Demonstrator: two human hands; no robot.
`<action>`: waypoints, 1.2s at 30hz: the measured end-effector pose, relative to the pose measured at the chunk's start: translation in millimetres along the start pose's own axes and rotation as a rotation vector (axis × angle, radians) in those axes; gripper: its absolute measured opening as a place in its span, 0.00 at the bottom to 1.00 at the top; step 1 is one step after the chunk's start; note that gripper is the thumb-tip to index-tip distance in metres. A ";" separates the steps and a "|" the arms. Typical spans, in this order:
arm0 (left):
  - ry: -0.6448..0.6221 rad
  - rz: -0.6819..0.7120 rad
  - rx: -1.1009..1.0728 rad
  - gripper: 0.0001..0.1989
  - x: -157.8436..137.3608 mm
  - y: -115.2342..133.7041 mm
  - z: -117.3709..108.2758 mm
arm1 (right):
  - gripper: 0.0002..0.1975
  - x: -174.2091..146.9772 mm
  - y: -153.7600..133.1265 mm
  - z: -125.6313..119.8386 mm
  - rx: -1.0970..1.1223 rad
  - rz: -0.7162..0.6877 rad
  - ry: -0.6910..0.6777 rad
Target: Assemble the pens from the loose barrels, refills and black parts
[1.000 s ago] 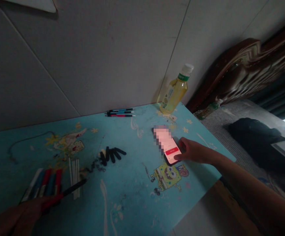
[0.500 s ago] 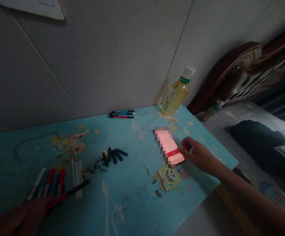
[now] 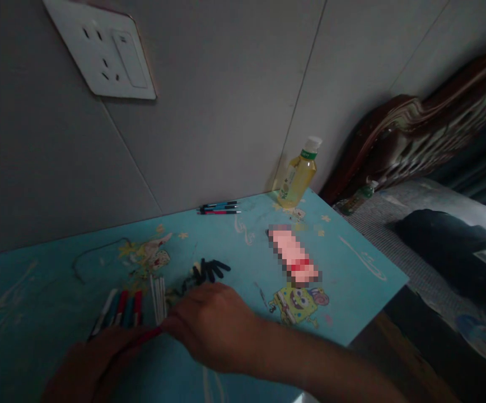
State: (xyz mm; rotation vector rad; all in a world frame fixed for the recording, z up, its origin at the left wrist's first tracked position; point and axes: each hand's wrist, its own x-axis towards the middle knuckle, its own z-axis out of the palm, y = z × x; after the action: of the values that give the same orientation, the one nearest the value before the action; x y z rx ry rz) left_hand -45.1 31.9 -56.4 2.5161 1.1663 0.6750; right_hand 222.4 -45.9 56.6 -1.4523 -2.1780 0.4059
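Red pen (image 3: 150, 335) low over bench (image 3: 245, 267), left hand (image 3: 98, 358) closed round one end, right hand (image 3: 215, 324) pinching the other, presumably for steadiness; white sticks (image 3: 158, 296) and barrels (image 3: 121, 305) lined up, likely for easy reach.

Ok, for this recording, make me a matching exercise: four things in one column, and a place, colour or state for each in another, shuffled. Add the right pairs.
Things
1. bottle
2. phone
3. socket
4. red pen

Places, colours and states
A. mounted on the wall
B. lying flat, lit pink
C. between the left hand and the right hand
D. standing, with yellow contents

Right pairs: 1-D, 2-B, 3-A, 4-C
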 end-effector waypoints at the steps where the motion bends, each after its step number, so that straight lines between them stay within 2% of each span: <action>1: -0.015 0.039 -0.021 0.12 0.8 -0.7 -2.1 | 0.20 4.4 0.5 4.1 0.000 0.010 -0.008; 4: 0.043 0.122 -0.042 0.12 3.1 0.4 -7.7 | 0.20 6.2 5.9 15.2 0.100 0.084 -0.005; 9: 0.159 0.196 -0.023 0.13 7.9 10.9 -12.1 | 0.23 -7.0 20.0 27.4 0.486 0.207 -0.039; 14: 0.136 0.322 0.012 0.14 10.8 13.3 -12.9 | 0.19 -10.4 33.2 32.5 0.773 0.225 0.010; 17: 0.139 0.312 0.026 0.14 10.7 13.7 -13.7 | 0.17 -8.1 40.6 33.5 0.869 0.258 0.077; 21: 0.129 0.255 0.025 0.14 12.0 15.0 -14.2 | 0.16 -6.6 44.4 31.4 0.868 0.284 0.146; 25: 0.076 0.347 0.086 0.15 14.3 19.7 -11.2 | 0.14 -8.0 39.8 32.2 0.806 0.239 0.176; 29: 0.093 0.470 0.222 0.17 13.2 35.1 -8.3 | 0.12 -11.9 30.7 35.9 0.665 0.131 0.131; 33: 0.100 0.470 0.203 0.14 12.8 51.8 -9.4 | 0.11 -15.3 23.8 39.0 0.579 0.029 0.063; 36: 0.096 0.448 0.158 0.15 13.8 56.1 -10.6 | 0.10 -15.3 23.0 44.0 0.527 0.016 0.070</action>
State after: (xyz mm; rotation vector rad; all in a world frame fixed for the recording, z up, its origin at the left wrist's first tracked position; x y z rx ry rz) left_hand -7.0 7.8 -18.7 2.9435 0.7047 0.8446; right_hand 221.0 -50.0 4.8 -1.1661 -1.8163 0.8469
